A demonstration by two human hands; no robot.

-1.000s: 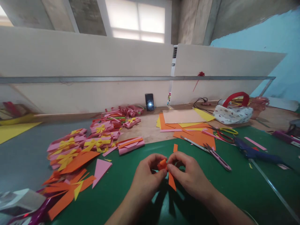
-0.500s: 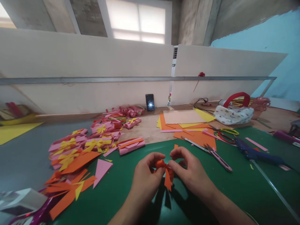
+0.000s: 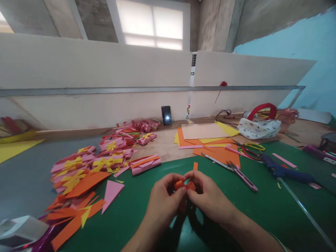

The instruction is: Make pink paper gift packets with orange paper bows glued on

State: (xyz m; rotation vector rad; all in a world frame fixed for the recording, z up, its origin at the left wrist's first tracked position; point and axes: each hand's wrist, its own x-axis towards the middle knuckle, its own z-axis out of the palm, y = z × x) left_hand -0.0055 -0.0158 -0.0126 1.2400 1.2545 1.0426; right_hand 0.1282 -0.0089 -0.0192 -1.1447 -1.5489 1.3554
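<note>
Between my two hands, above the green mat (image 3: 136, 217), is a small orange paper bow (image 3: 179, 184). My left hand (image 3: 166, 196) pinches its left loop between thumb and fingers. My right hand (image 3: 206, 192) has thumb and fingers closed on the right side, close to the middle. Fingers cover much of the bow, and its lower tails are in shadow. A short orange paper strip (image 3: 195, 166) lies just beyond my right fingertips. Left of my hands are a pink paper roll with an orange band (image 3: 145, 164) and a pink paper triangle (image 3: 112, 194).
Pink rolls with yellow bows (image 3: 107, 161) and orange scraps (image 3: 70, 217) are piled at left. A craft knife (image 3: 217, 161), small snips (image 3: 243, 176), red-and-yellow-handled scissors (image 3: 252, 152) and a blue glue gun (image 3: 286, 171) lie at right. Paper sheets (image 3: 204, 131) and a phone (image 3: 166, 115) are behind.
My right hand has moved in closer to my left, its fingers now tighter around the bow. The hanging orange tail is now largely hidden. The view has shifted slightly.
</note>
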